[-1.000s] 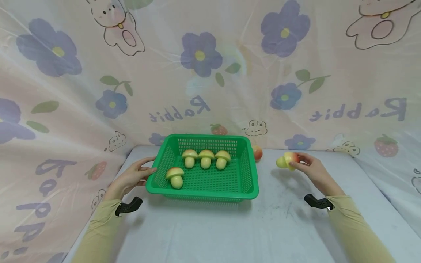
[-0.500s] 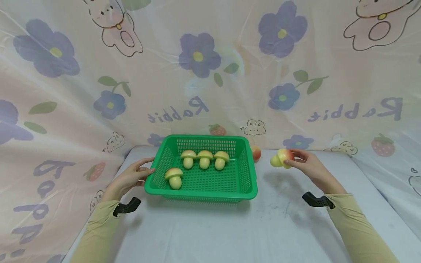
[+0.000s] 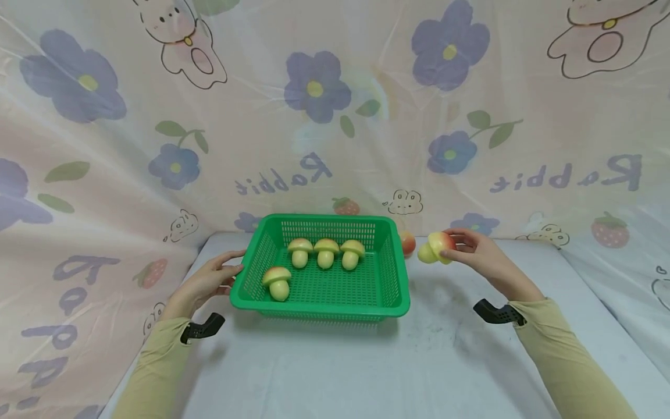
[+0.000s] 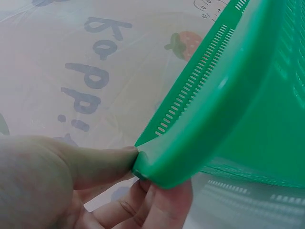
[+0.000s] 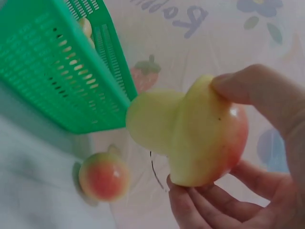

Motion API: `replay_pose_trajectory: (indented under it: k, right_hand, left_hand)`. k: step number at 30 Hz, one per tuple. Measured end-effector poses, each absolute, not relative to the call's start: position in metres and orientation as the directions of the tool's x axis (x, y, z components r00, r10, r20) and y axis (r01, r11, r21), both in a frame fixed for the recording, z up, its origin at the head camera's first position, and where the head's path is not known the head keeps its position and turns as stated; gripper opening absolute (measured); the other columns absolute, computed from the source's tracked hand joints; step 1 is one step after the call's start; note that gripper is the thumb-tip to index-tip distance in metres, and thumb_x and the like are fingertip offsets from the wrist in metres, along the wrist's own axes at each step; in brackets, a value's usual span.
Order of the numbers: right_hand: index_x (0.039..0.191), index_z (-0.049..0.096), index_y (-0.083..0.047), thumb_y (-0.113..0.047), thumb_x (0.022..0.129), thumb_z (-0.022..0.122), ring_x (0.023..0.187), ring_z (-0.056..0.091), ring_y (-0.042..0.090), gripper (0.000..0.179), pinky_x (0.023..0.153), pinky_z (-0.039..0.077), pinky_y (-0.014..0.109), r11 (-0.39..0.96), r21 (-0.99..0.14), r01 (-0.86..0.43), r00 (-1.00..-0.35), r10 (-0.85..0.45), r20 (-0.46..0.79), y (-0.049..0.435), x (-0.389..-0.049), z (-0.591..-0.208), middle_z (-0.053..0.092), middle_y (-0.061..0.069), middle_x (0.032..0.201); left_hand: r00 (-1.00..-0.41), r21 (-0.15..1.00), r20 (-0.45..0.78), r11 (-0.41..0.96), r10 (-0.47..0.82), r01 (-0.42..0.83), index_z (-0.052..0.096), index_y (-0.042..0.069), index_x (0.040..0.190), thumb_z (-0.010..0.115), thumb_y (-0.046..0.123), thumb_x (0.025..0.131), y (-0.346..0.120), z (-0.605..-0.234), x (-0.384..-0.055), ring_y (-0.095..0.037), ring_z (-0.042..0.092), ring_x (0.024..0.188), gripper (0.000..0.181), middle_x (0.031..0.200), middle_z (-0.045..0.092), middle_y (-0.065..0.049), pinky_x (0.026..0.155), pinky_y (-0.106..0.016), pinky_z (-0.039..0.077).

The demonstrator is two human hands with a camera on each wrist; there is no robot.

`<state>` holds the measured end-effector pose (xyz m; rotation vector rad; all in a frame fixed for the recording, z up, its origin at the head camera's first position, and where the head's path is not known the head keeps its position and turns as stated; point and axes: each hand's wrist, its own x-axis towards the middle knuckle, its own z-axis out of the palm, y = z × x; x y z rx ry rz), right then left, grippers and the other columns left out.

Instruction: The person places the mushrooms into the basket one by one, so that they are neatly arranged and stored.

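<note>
You're holding a mushroom-shaped pc (image 3: pixel 435 248) in your R hand (image 3: pixel 489 262), thumb & fingers pinching its red-yellow cap, stem pointing twd the green basket (image 3: pixel 319 312); it's hanging above the worktop (image 3: pixel 324 372), just outside the basket's R side. Btwn the two, a reddish round pc (image 3: pixel 407 244) is lying nr the basket wall. Your L hand (image 3: pixel 204 283) is gripping the basket's L rim, thumb & fingers pinching it. Inside, three more mushrooms (image 3: pixel 326 254) are sitting in a row twd the back, w/ a fourth (image 3: pixel 277 284) resting nr the front L corner. Flowery cloth (image 3: pixel 377 145) is hanging behind.
</note>
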<state>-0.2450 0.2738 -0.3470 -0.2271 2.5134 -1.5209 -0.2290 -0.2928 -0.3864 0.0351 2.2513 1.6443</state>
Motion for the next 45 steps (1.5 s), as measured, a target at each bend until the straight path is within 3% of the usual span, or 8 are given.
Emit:
replay_pose_trajectory:
  k: [6,9,15,22,31,45]
  right_hand:
    - [0.137,0.043,-0.007,-0.037,0.085,0.073,0.115,0.052,0.024,0.066,0.091,0.044,0.032,0.451,-0.890,-0.070,-0.958,-0.278,-0.066,0.259,-0.252,-0.340,0.051,0.014,0.131]
    - [0.136,0.044,-0.007,-0.033,0.086,0.073,0.115,0.052,0.025,0.063,0.089,0.045,0.029,0.427,-0.900,-0.088,-0.949,-0.310,-0.054,0.250,-0.256,-0.336,0.053,0.014,0.128]
    - [0.134,0.047,-0.006,-0.029,0.087,0.073,0.114,0.053,0.027,0.059,0.091,0.045,0.033,0.397,-0.909,-0.129,-0.932,-0.361,-0.026,0.232,-0.262,-0.326,0.054,0.014,0.126]
    - [0.132,0.051,-0.010,-0.032,0.085,0.075,0.111,0.056,0.025,0.057,0.094,0.044,0.043,0.395,-0.906,-0.150,-0.916,-0.401,-0.024,0.213,-0.275,-0.322,0.057,0.012,0.124]
    - [0.132,0.049,-0.004,-0.024,0.084,0.076,0.103,0.060,0.028,0.058,0.078,0.053,0.039,0.369,-0.916,-0.158,-0.870,-0.490,-0.047,0.193,-0.284,-0.320,0.056,0.018,0.123]
    - [0.131,0.054,-0.018,-0.039,0.082,0.076,0.112,0.055,0.023,0.057,0.097,0.041,0.049,0.481,-0.863,-0.152,-0.808,-0.563,-0.171,0.154,-0.300,-0.319,0.060,0.005,0.122]
  left_hand:
    - [-0.939,0.933,-0.255,0.315,0.232,-0.175,0.024,0.009,0.152,0.051,0.019,0.101,-0.294,-0.387,-0.231,-0.017,0.065,0.078,0.059,0.097,0.065,-0.010,0.068,-0.031,0.055]
    - [-0.941,0.938,-0.242,0.305,0.238,-0.164,0.025,0.008,0.152,0.052,0.016,0.101,-0.295,-0.388,-0.232,-0.018,0.066,0.085,0.058,0.102,0.066,-0.012,0.073,-0.032,0.055]
    - [-0.947,0.940,-0.220,0.310,0.233,-0.142,0.026,0.007,0.151,0.052,0.015,0.100,-0.295,-0.388,-0.232,-0.018,0.064,0.093,0.058,0.108,0.062,-0.015,0.080,-0.035,0.053]
    - [-0.950,0.935,-0.226,0.321,0.214,-0.150,0.026,0.007,0.151,0.052,0.015,0.100,-0.293,-0.387,-0.231,-0.020,0.062,0.093,0.058,0.109,0.058,-0.016,0.078,-0.035,0.053]
    - [-0.947,0.940,-0.239,0.294,0.215,-0.171,0.026,0.008,0.152,0.052,0.014,0.100,-0.294,-0.388,-0.232,-0.019,0.063,0.092,0.058,0.108,0.059,-0.014,0.080,-0.037,0.053]
    - [-0.948,0.943,-0.240,0.282,0.207,-0.177,0.027,0.007,0.151,0.054,0.014,0.100,-0.294,-0.389,-0.234,-0.019,0.063,0.089,0.058,0.102,0.061,-0.010,0.075,-0.033,0.053]
